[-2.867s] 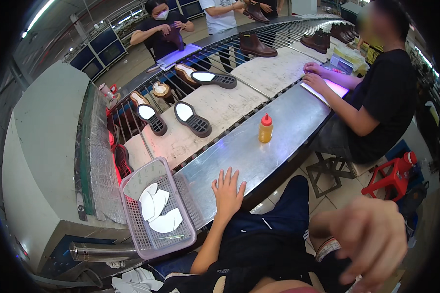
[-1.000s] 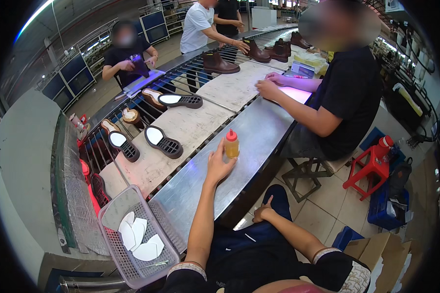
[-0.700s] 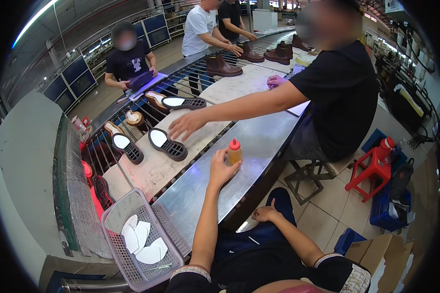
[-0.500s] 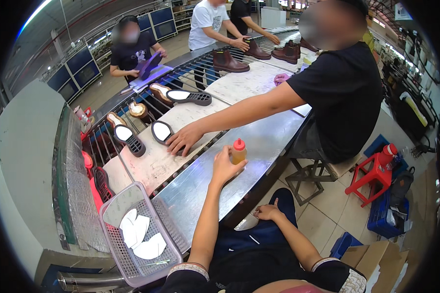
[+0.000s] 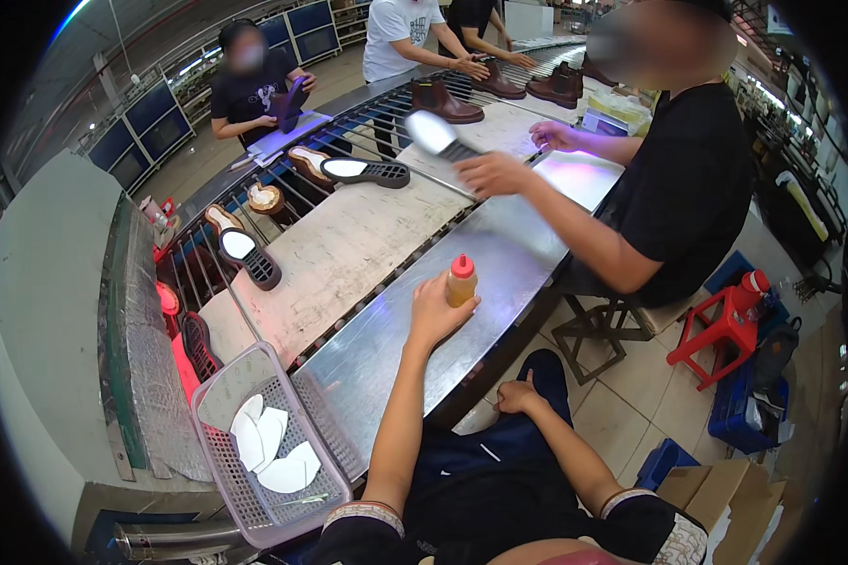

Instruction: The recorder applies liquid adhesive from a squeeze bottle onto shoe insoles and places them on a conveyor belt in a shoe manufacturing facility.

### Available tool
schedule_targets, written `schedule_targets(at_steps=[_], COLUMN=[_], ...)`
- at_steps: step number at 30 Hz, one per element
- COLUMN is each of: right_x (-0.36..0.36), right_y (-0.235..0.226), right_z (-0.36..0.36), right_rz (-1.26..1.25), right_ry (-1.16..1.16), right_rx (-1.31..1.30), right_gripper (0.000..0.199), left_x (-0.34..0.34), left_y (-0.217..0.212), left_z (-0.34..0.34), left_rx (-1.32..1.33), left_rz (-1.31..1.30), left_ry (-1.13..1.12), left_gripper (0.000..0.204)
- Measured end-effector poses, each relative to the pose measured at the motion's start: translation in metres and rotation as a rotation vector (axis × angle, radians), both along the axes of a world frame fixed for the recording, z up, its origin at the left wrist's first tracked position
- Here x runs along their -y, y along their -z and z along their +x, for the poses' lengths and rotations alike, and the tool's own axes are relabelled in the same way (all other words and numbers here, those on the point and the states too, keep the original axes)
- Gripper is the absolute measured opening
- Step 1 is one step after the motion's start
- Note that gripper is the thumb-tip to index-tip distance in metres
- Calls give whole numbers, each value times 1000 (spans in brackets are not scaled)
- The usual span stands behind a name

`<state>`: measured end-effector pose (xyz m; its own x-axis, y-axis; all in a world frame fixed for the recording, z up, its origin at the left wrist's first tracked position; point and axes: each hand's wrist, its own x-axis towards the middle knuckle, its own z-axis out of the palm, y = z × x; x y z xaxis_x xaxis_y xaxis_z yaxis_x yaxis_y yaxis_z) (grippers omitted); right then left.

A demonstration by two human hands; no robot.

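Observation:
My left hand [image 5: 440, 311] is wrapped round a small squeeze bottle [image 5: 462, 282] with a red nozzle cap and yellowish contents. The bottle stands upright at the metal table [image 5: 377, 363]. My right hand [image 5: 516, 394] rests on my dark trouser leg near the knee, fingers loosely out and holding nothing. Beyond the table, shoe soles with white pads lie on the conveyor boards, one sole [image 5: 250, 256] at the left and another sole [image 5: 366, 172] farther back. A co-worker's hand [image 5: 493, 175] carries a blurred sole [image 5: 440, 135] with a white pad.
A lilac plastic basket [image 5: 209, 443] holding white cut pieces [image 5: 278, 452] stands left of my forearm. The co-worker [image 5: 688, 179] sits close on my right. Brown boots [image 5: 446, 102] stand farther along the conveyor. A red stool [image 5: 721, 339] and blue crates are on the floor at right.
The co-worker's hand has picked up a sole from the board and moved it right and back. My left hand stays round the bottle; my right hand has shifted slightly on my leg.

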<state>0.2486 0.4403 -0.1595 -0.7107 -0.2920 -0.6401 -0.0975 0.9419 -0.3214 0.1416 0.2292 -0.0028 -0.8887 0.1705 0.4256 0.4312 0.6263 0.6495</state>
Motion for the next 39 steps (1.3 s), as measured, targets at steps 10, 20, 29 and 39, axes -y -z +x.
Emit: schedule_targets(at_steps=[10,20,29,39], right_x=[0,7,8,8], right_y=[-1,-4,-1,8], right_z=[0,3,4,4], right_rz=[-6,-8,-15,-48], right_ry=[20,57,74,61], right_rx=[20,-29,-52,-66], right_gripper=[29,25,24,23], left_x=[2,5,8,10], left_y=[3,0,4,0], left_z=[-1,3,2,6], left_rx=[-2,-1,-49,-2], left_rz=[-20,24,-9,27], left_ry=[-4,4,-3,11], left_gripper=[63,56,65,59])
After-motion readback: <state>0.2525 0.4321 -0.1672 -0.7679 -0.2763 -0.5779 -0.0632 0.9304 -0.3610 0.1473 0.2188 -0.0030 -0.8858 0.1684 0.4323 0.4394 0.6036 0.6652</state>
